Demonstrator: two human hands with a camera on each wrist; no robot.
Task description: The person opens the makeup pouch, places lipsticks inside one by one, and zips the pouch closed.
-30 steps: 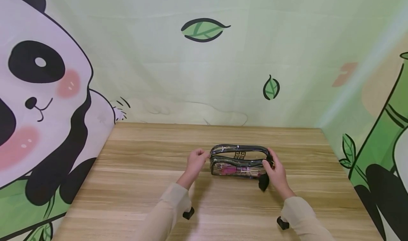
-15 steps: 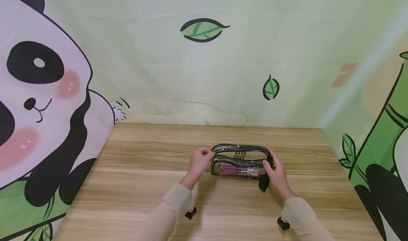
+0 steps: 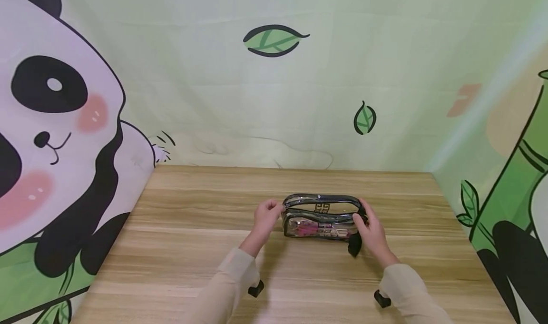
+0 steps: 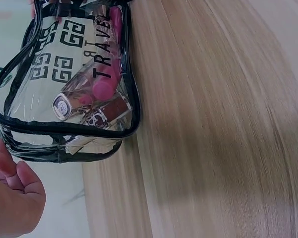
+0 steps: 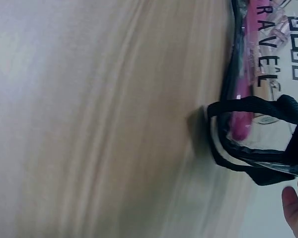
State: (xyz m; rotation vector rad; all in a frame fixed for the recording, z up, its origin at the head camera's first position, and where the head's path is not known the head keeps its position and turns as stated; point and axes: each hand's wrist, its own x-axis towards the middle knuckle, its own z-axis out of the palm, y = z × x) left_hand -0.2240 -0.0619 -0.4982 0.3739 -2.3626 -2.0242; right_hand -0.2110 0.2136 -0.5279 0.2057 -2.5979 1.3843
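A clear cosmetic bag (image 3: 321,219) with black piping stands on the wooden table in the head view. Pink-handled items and small bottles (image 4: 64,104) show through its plastic, which bears the printed word TRAVEL. My left hand (image 3: 266,217) is at the bag's upper left corner, its fingers curled and pinching at the zipper end; the zipper pull itself is mostly hidden. Around the right end, my right hand (image 3: 371,229) grips the bag, thumb in front and fingers behind. A black strap loop (image 5: 253,104) hangs from that end.
The wooden table (image 3: 192,267) reaches back to a green cloth backdrop (image 3: 205,76) with printed leaves and a panda. Black wrist mounts (image 3: 256,289) hang below both sleeves.
My left hand shifted right onto the bag's corner, then slightly back left. The right hand has kept its hold, and the bag has hardly moved.
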